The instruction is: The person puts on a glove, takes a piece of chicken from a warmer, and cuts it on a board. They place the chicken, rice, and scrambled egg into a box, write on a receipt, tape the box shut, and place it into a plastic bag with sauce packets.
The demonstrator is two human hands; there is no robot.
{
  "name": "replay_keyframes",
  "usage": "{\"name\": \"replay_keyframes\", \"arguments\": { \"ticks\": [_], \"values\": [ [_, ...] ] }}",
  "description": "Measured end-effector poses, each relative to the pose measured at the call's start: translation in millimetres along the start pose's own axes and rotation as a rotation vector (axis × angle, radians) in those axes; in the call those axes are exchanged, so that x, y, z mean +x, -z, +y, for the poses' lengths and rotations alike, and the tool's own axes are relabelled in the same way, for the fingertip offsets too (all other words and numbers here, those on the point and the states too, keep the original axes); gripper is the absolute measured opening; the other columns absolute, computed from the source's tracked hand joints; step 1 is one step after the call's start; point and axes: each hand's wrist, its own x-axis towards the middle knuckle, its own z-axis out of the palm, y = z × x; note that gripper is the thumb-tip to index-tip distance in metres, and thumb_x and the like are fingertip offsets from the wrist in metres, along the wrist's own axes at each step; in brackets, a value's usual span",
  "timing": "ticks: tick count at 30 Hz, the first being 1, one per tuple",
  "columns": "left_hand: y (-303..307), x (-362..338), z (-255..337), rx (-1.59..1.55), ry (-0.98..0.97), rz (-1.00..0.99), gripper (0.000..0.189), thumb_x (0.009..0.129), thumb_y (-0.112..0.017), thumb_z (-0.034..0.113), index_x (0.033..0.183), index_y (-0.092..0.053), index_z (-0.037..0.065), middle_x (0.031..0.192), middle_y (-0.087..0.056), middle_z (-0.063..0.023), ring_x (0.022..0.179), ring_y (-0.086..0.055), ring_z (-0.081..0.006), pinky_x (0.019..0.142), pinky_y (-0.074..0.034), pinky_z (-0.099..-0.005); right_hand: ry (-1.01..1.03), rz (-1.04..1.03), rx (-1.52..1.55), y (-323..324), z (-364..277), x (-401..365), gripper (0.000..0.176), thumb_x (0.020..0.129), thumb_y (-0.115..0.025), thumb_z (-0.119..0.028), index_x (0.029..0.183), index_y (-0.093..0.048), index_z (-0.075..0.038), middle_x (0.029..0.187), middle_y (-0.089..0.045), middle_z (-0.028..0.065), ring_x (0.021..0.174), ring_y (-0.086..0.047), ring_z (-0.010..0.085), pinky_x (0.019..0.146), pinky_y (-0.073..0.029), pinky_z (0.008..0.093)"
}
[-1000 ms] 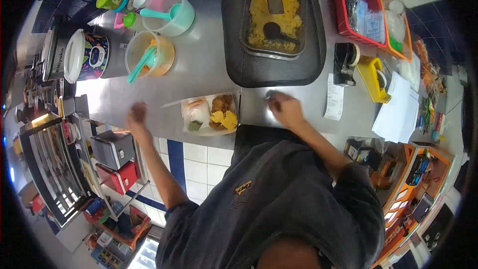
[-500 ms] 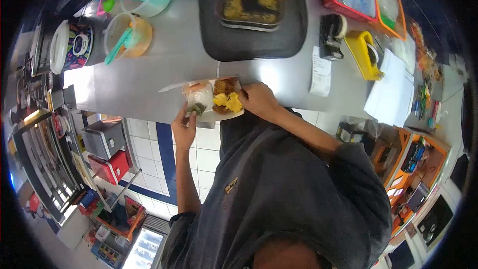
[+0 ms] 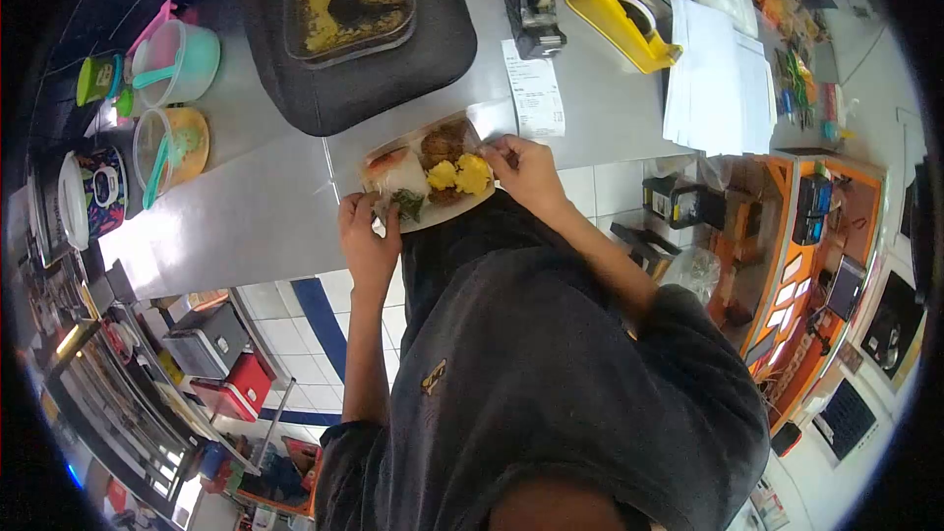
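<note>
A paper food box lies at the near edge of the metal counter. In it are white rice in a clear wrap, a green leafy bit, yellow scrambled-looking food and a brown piece. My left hand grips the box's left corner, thumb near the greens. At the right rim, my right hand holds the box between thumb and curled fingers.
Beyond the box is a black tray with a pan of yellow food. Plastic tubs stand left. A receipt, black tape dispenser, yellow dispenser and papers lie right.
The view has turned and shifted, so the counter items appear further left. Both hands remain at the box, which now appears more tilted. The pale flap at its left no longer shows.
</note>
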Motion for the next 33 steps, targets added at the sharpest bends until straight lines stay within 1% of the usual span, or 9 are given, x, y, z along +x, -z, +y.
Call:
{"name": "replay_keyframes", "arguments": {
  "ticks": [6,13,15,17,19,20,21,23,33],
  "values": [
    [23,14,16,0.192,-0.324,-0.247,0.013,0.082,-0.069,0.006,0.094,-0.066,0.002,0.096,-0.056,-0.0139,0.091,-0.057,-0.0322,0.078,-0.047,-0.0422,0.022,0.056,0.114,-10,17,-3,0.021,0.092,-0.070,-0.019,0.095,-0.070,0.002,0.075,-0.068,0.0058,0.065,-0.058,0.0078,0.058,-0.046,0.0251],
    [13,16,0,0.154,-0.372,-0.241,0.027,0.081,-0.070,0.009,0.107,-0.063,0.005,0.102,-0.057,-0.0143,0.098,-0.056,-0.0337,0.081,-0.047,-0.0441,-0.048,0.062,0.156,-8,11,0,0.022,0.089,-0.072,-0.020,0.097,-0.068,0.001,0.076,-0.068,0.0094,0.068,-0.062,0.0124,0.063,-0.049,0.0279],
    [21,14,-12,0.145,-0.408,0.306,0.039,0.080,-0.073,0.013,0.115,-0.059,0.002,0.108,-0.058,-0.0165,0.102,-0.056,-0.0354,0.087,-0.046,-0.0441,0.007,0.153,0.061,6,-13,-2,0.027,0.088,-0.073,-0.019,0.103,-0.064,0.002,0.079,-0.067,0.0096,0.071,-0.062,0.0123,0.064,-0.050,0.0272],
    [38,26,-10,0.227,-0.348,0.479,0.046,0.078,-0.075,0.014,0.118,-0.057,0.001,0.114,-0.059,-0.0192,0.106,-0.056,-0.0374,0.090,-0.045,-0.0451,0.045,0.231,-0.018,13,-28,5,0.034,0.084,-0.075,-0.017,0.108,-0.059,0.002,0.085,-0.065,0.0118,0.076,-0.064,0.0187,0.068,-0.052,0.0316],
    [53,50,-8,0.109,-0.307,0.296,0.038,0.080,-0.073,0.011,0.115,-0.060,0.001,0.112,-0.061,-0.0181,0.103,-0.057,-0.0367,0.091,-0.044,-0.0446,0.714,0.525,-0.381,23,-45,29,0.043,0.078,-0.076,-0.015,0.111,-0.055,0.002,0.087,-0.065,0.0134,0.080,-0.065,0.0278,0.074,-0.053,0.0380],
    [57,59,-17,-0.030,-0.283,0.054,0.027,0.083,-0.068,0.006,0.108,-0.064,0.001,0.108,-0.064,-0.0168,0.102,-0.059,-0.0346,0.091,-0.045,-0.0428,0.765,0.452,-0.370,24,-60,34,0.038,0.075,-0.073,-0.013,0.107,-0.059,0.001,0.090,-0.064,0.0158,0.086,-0.064,0.0343,0.078,-0.053,0.0423],
    [58,66,-19,-0.036,-0.287,0.054,0.027,0.083,-0.068,0.006,0.108,-0.064,0.001,0.108,-0.064,-0.0168,0.102,-0.059,-0.0346,0.091,-0.045,-0.0428,0.766,0.455,-0.377,23,-58,41,0.038,0.075,-0.073,-0.013,0.107,-0.059,0.001,0.090,-0.064,0.0158,0.086,-0.064,0.0343,0.078,-0.053,0.0423],
    [57,80,-18,-0.187,-0.279,-0.165,0.018,0.087,-0.061,0.002,0.105,-0.066,-0.001,0.103,-0.064,-0.0155,0.101,-0.061,-0.0306,0.091,-0.046,-0.0385,0.597,-0.062,-0.241,25,-50,53,0.024,0.077,-0.067,-0.009,0.098,-0.063,0.002,0.090,-0.063,0.0162,0.087,-0.063,0.0350,0.081,-0.052,0.0409],
    [39,106,-11,-0.461,-0.226,-0.216,0.023,0.102,-0.047,0.009,0.114,-0.060,-0.005,0.108,-0.064,-0.0130,0.098,-0.060,-0.0206,0.090,-0.044,-0.0312,0.494,0.149,0.110,-9,-40,53,0.026,0.082,-0.047,-0.001,0.104,-0.061,0.006,0.100,-0.059,0.0167,0.094,-0.060,0.0269,0.085,-0.048,0.0341]
  ]
}}
